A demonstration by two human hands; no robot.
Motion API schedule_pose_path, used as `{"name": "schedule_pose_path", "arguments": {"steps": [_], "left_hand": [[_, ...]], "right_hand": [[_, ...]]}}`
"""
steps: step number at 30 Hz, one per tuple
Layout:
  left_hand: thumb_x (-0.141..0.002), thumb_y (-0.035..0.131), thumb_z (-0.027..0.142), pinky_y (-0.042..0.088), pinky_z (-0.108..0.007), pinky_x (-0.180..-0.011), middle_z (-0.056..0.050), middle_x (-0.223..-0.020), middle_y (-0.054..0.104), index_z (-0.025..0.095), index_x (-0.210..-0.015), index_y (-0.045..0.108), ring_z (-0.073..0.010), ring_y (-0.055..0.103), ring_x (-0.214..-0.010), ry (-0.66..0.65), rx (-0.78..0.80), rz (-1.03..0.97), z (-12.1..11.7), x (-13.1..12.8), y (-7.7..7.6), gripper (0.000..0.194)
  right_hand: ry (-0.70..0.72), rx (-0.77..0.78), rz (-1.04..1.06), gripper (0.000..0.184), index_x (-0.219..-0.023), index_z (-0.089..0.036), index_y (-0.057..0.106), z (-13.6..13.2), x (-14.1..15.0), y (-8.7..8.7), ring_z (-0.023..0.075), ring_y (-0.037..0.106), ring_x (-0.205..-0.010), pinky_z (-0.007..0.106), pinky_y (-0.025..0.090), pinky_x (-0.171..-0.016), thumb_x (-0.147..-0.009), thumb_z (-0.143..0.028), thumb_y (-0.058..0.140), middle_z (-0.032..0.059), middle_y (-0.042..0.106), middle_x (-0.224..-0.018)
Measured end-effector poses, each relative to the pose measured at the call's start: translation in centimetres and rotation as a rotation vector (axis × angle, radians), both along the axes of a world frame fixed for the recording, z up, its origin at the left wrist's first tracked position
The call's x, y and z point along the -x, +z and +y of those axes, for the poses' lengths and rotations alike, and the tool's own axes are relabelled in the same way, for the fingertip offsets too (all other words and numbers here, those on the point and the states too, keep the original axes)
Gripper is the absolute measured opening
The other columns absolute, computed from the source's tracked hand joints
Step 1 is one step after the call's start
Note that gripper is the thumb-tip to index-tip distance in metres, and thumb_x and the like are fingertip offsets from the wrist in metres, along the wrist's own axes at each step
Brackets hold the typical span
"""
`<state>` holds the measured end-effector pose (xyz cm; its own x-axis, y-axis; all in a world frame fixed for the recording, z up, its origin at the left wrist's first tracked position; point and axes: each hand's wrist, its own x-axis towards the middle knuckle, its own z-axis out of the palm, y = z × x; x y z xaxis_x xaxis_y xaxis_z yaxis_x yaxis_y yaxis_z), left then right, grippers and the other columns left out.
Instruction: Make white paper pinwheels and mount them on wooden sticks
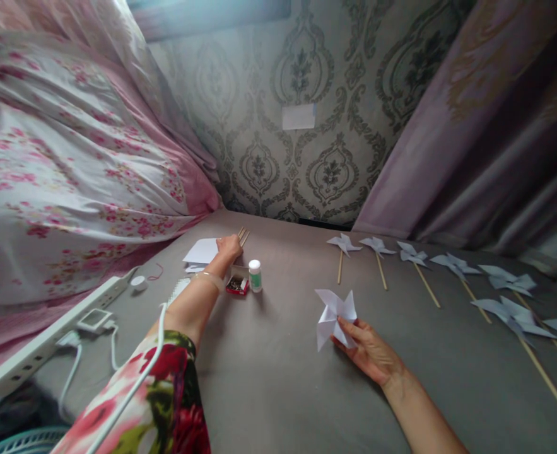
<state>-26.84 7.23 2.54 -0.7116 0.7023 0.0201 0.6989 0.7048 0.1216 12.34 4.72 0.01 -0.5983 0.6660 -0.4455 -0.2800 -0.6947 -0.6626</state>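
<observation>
My right hand (pixel 370 353) pinches a white paper pinwheel (pixel 330 315) near its centre, above the grey surface. No stick shows on this pinwheel. Stretched far forward, my left hand (pixel 229 247) is curled over the near ends of a few thin wooden sticks (pixel 244 236); its fingertips are mostly hidden. White paper sheets (pixel 201 251) lie just left of that hand. Close to my left wrist are a small red box (pixel 237 285) of dark little pieces, likely pins, and a white-capped bottle (pixel 255 276) with a green label.
Several finished pinwheels on sticks (pixel 414 254) lie along the right side. At left are a white power strip (pixel 65 334), a plugged-in charger (pixel 95 320) and a white round cap (pixel 139 284). A white cable (pixel 152 359) crosses my left arm. Curtains and a patterned wall border the surface.
</observation>
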Motion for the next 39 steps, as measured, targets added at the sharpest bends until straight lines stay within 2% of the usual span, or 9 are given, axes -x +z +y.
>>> {"name": "schedule_pose_path", "arguments": {"steps": [5, 8, 10, 12, 14, 18, 23, 31, 39], "left_hand": [[-0.069, 0.062, 0.020, 0.043, -0.040, -0.088, -0.021, -0.100, 0.070, 0.010, -0.097, 0.070, -0.0339, 0.062, -0.102, 0.029, -0.089, -0.017, 0.0, -1.3, 2.1, 0.030], [-0.077, 0.055, 0.028, 0.042, -0.043, -0.089, -0.023, -0.101, 0.068, 0.007, -0.097, 0.069, -0.0356, 0.060, -0.105, 0.061, -0.224, 0.015, -0.6, -2.5, 5.7, 0.032], [-0.084, 0.044, 0.029, 0.044, -0.037, -0.088, -0.017, -0.106, 0.067, 0.011, -0.106, 0.065, -0.0286, 0.060, -0.105, 0.033, -0.344, 0.031, -1.2, -3.9, 8.4, 0.035], [-0.085, 0.042, 0.027, 0.045, -0.031, -0.083, -0.012, -0.101, 0.067, 0.012, -0.106, 0.062, -0.0212, 0.062, -0.096, -0.069, -0.690, -0.053, -2.0, -5.9, 10.6, 0.033], [-0.081, 0.046, 0.025, 0.047, -0.027, -0.070, -0.007, -0.089, 0.066, 0.012, -0.100, 0.060, -0.0151, 0.061, -0.077, -0.230, -1.067, -0.367, -2.9, -8.7, 11.7, 0.026], [-0.078, 0.055, 0.025, 0.033, -0.018, -0.048, 0.002, -0.067, 0.054, 0.014, -0.092, 0.057, -0.0057, 0.042, -0.050, -0.393, -1.310, -0.935, -4.6, -15.5, 10.6, 0.018], [-0.082, 0.057, 0.043, 0.015, -0.016, -0.041, 0.010, -0.050, 0.034, 0.022, -0.122, 0.051, -0.0053, 0.025, -0.041, -0.357, -1.174, -1.425, -5.6, -22.6, 6.8, 0.046], [-0.071, 0.071, 0.040, 0.034, -0.019, -0.053, -0.002, -0.075, 0.059, 0.012, -0.088, 0.063, -0.0057, 0.047, -0.057, -0.530, -1.021, -1.715, -6.6, -29.9, 6.0, 0.033], [-0.082, 0.061, 0.046, 0.024, -0.020, -0.045, 0.006, -0.054, 0.044, 0.019, -0.118, 0.060, -0.0062, 0.036, -0.046, -0.626, -0.872, -1.693, -8.1, -34.6, 7.4, 0.044]], "right_hand": [[-0.003, -0.003, 0.013, 0.033, -0.075, -0.016, 0.072, 0.2, 0.1, -0.3, 0.0121, 0.067, -0.061, 0.020, 0.055, -0.059, -0.048, -0.021, 0.089, 0.0011, 0.074, -0.073], [0.009, -0.024, 0.042, 0.031, -0.077, -0.016, 0.071, 0.2, 0.1, -0.4, 0.0132, 0.067, -0.063, 0.022, 0.055, -0.061, -0.051, -0.020, 0.087, 0.0013, 0.073, -0.073], [0.018, -0.047, 0.053, 0.029, -0.077, -0.016, 0.070, 0.2, 0.1, -0.4, 0.0134, 0.068, -0.063, 0.022, 0.055, -0.061, -0.054, -0.020, 0.086, 0.0014, 0.073, -0.073], [0.026, -0.068, 0.056, 0.028, -0.077, -0.016, 0.070, 0.1, 0.1, -0.3, 0.0125, 0.067, -0.063, 0.021, 0.055, -0.060, -0.055, -0.022, 0.086, 0.0009, 0.073, -0.073], [0.028, -0.078, 0.063, 0.029, -0.077, -0.017, 0.070, 0.0, 0.0, -0.2, 0.0113, 0.067, -0.062, 0.020, 0.055, -0.059, -0.054, -0.023, 0.087, 0.0000, 0.073, -0.073], [0.020, -0.082, 0.090, 0.030, -0.078, -0.016, 0.070, 0.1, -0.3, 0.1, 0.0109, 0.066, -0.061, 0.020, 0.053, -0.057, -0.053, -0.022, 0.087, -0.0005, 0.073, -0.073], [-0.056, -0.139, 0.121, 0.032, -0.075, -0.019, 0.070, 1.4, -1.7, 1.9, 0.0103, 0.065, -0.064, 0.021, 0.051, -0.061, -0.050, -0.025, 0.088, -0.0032, 0.073, -0.073], [-0.212, -0.382, 0.318, 0.032, -0.066, -0.024, 0.064, 3.5, -5.9, 6.7, 0.0078, 0.054, -0.057, 0.024, 0.047, -0.066, -0.047, -0.033, 0.089, -0.0091, 0.060, -0.059], [-0.248, -0.552, 0.396, 0.033, -0.061, -0.024, 0.055, 3.1, -7.7, 9.2, 0.0074, 0.046, -0.058, 0.021, 0.045, -0.062, -0.055, -0.037, 0.085, -0.0080, 0.050, -0.061]]}}
